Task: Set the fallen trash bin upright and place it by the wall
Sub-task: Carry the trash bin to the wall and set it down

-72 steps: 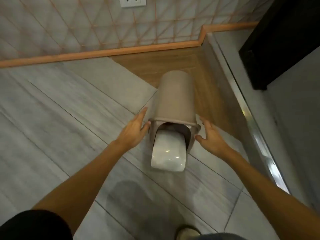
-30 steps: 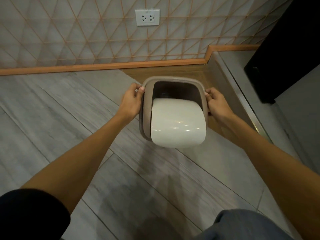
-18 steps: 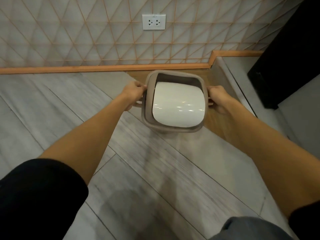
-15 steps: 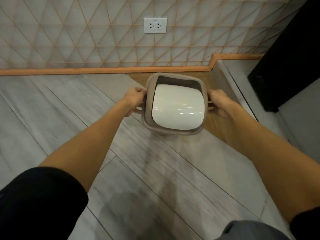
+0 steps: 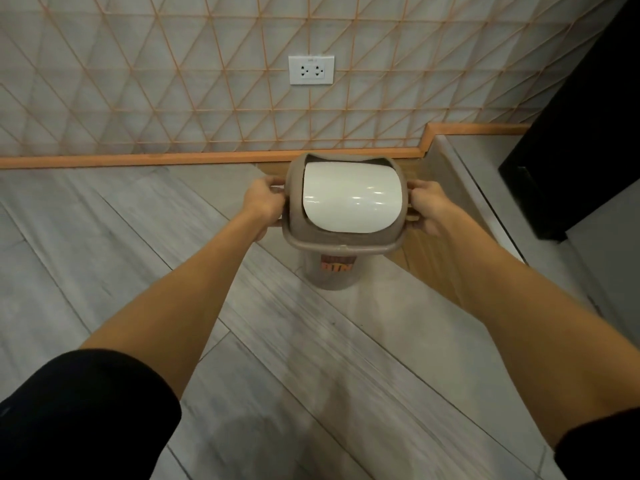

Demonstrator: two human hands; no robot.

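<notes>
The taupe trash bin (image 5: 330, 277) with a white swing lid (image 5: 351, 202) is upright, its top tipped slightly toward me, a short way in front of the tiled wall (image 5: 173, 98). My left hand (image 5: 265, 200) grips the handle on the bin's left side. My right hand (image 5: 427, 206) grips the handle on its right side. An orange label shows on the bin's front below the rim. I cannot tell whether the bin's base touches the floor.
An orange baseboard (image 5: 138, 159) runs along the foot of the wall, with a white socket (image 5: 311, 70) above the bin. A raised grey step (image 5: 485, 202) and a black cabinet (image 5: 571, 150) stand to the right. Grey plank floor (image 5: 121, 254) lies to the left.
The bin went from lying on the floor to upright in both hands, and has moved closer to the wall; its front and label now show below the rim.
</notes>
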